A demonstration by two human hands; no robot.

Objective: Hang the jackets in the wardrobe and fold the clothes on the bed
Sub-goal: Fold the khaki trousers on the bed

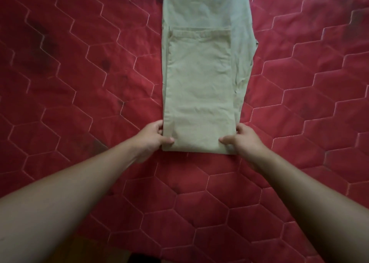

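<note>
Beige trousers [199, 86] lie lengthwise on the red quilted bed [79, 72], folded over themselves, so that a hem edge crosses the upper layer partway up. The near end is a folded edge. My left hand [153, 137] pinches the near left corner of that fold, thumb on top and fingers curled at the side. At the near right corner my right hand [244, 137] holds the cloth the same way, thumb lying on the fabric. The far end of the trousers runs out of view at the top.
The red bedspread with its hexagon stitching spreads to both sides and toward me. A strip of wooden floor [89, 250] shows at the bottom edge below the bed. Dark stains mark the cover at the left.
</note>
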